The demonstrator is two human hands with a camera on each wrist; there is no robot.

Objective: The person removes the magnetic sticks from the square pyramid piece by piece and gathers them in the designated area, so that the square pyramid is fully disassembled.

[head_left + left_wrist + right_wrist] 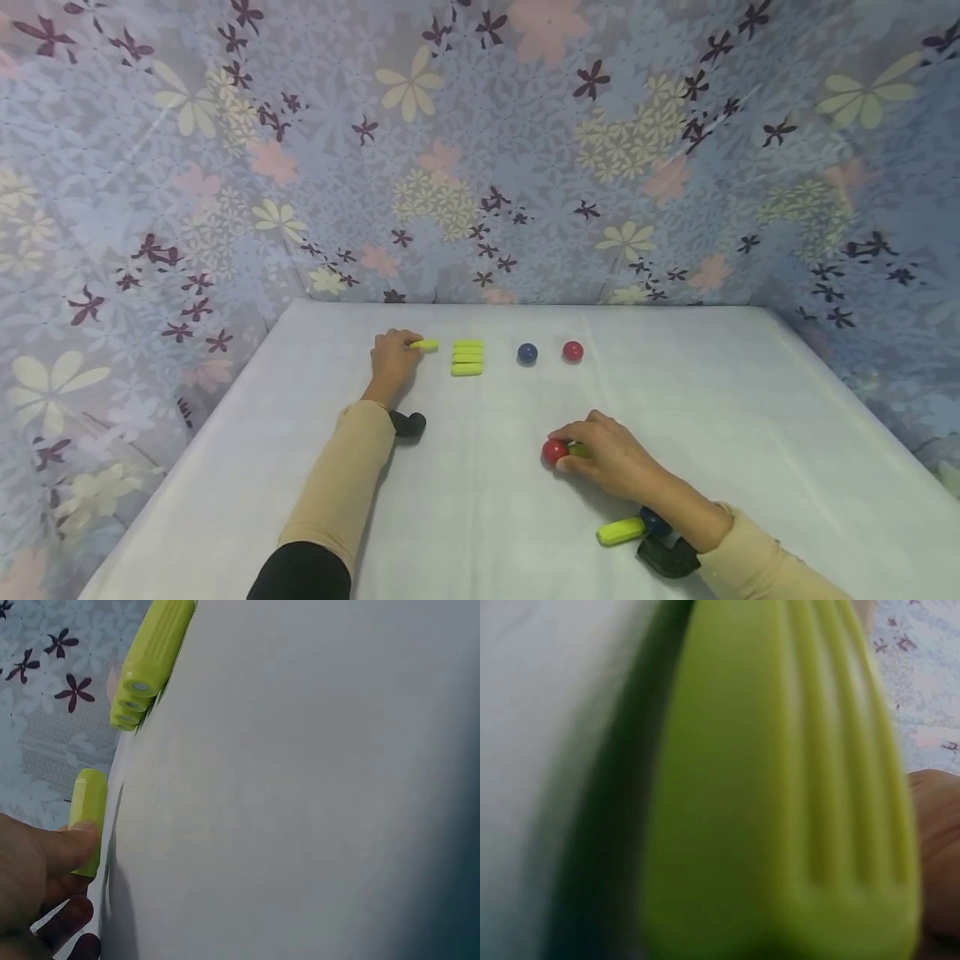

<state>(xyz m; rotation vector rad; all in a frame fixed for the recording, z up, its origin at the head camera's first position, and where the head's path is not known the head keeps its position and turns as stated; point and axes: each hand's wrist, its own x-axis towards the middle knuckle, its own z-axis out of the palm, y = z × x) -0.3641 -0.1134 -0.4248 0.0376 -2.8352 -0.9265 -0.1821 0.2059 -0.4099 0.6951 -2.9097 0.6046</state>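
One hand [393,357] pinches a stubby yellow-green stick [91,793] near grooved sticks [159,646].

Beige on both sides here: the left sleeve [339,475], long and plain, with a broad black section [302,573] farther up, and there's the right sleeve [765,565], same beige, slightly ruffled at its edge. And look, a dark left wrist camera [409,425] with a rounded end, and a right wrist camera [667,557], chunky, dark too.

head: bright, even | left wrist: dimmer, dark right edge | right wrist: grooved stick [780,787] blurred
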